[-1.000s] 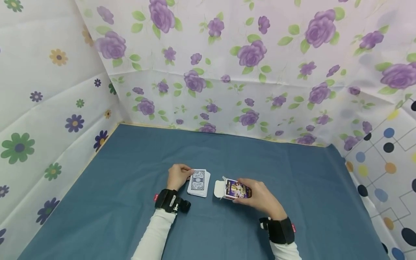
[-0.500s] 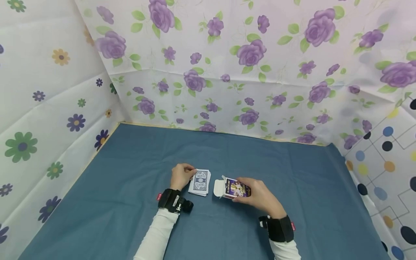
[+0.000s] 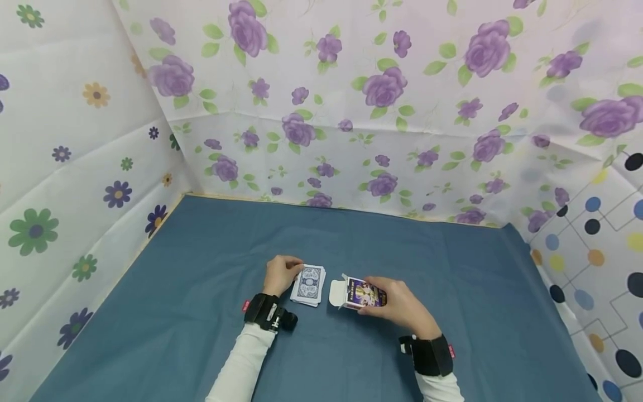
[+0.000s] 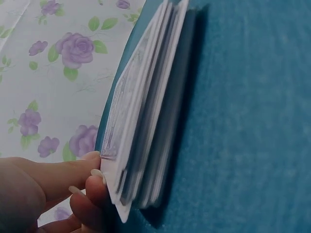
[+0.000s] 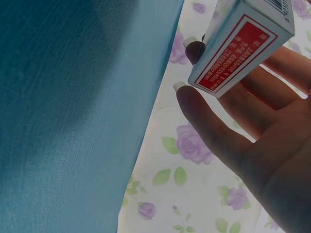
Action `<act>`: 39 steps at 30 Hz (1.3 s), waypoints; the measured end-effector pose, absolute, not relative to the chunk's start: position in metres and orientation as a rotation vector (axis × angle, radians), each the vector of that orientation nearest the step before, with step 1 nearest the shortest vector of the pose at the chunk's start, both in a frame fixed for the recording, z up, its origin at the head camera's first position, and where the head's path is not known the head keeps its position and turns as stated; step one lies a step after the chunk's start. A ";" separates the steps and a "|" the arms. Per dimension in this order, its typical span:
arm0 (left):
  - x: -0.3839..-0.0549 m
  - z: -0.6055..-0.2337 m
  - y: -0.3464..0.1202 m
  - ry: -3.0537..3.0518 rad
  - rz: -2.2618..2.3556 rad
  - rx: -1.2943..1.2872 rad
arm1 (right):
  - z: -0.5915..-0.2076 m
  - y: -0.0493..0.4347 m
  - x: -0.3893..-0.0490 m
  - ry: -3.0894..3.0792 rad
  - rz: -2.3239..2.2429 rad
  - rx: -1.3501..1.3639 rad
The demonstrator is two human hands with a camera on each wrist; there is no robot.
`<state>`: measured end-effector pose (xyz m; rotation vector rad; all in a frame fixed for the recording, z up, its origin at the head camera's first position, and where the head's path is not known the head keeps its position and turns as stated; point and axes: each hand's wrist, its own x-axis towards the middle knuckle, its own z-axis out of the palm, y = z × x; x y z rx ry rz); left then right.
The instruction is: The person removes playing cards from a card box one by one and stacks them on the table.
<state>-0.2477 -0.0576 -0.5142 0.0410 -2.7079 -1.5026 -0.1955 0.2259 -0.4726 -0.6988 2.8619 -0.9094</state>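
Note:
A stack of playing cards [image 3: 308, 283] with blue-and-white patterned backs lies face down on the blue cloth. At its left edge my left hand [image 3: 281, 274] pinches the cards near a corner between thumb and fingers. Seen edge-on in the left wrist view, the cards [image 4: 141, 111] are uneven, with gaps between some layers. To the right, my right hand [image 3: 402, 301] grips a purple card box [image 3: 366, 292] by its sides, its white flap [image 3: 339, 293] open toward the stack. The right wrist view shows a red printed panel on the box [image 5: 238, 56]; its inside is hidden.
Blue cloth [image 3: 226, 234] covers the table. Behind it hangs a white sheet with purple flowers [image 3: 382, 89], and patterned sheets enclose the left and right sides. Both wrists wear black camera straps [image 3: 434, 355].
My left hand has shifted slightly right, and the upper cards have slid right with it over the stack. My right hand and the box have stayed nearly still.

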 end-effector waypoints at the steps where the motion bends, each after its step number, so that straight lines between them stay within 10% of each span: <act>1: -0.248 -0.514 -0.058 -2.706 -1.503 0.039 | -0.472 0.226 -0.196 2.863 -0.909 -0.701; 22: -0.205 -0.465 -0.010 -2.759 -1.618 -0.492 | -0.468 0.224 -0.197 2.853 -0.925 -0.763; 39: -0.200 -0.481 -0.002 -2.830 -1.911 -0.418 | -0.464 0.221 -0.192 2.861 -0.908 -0.774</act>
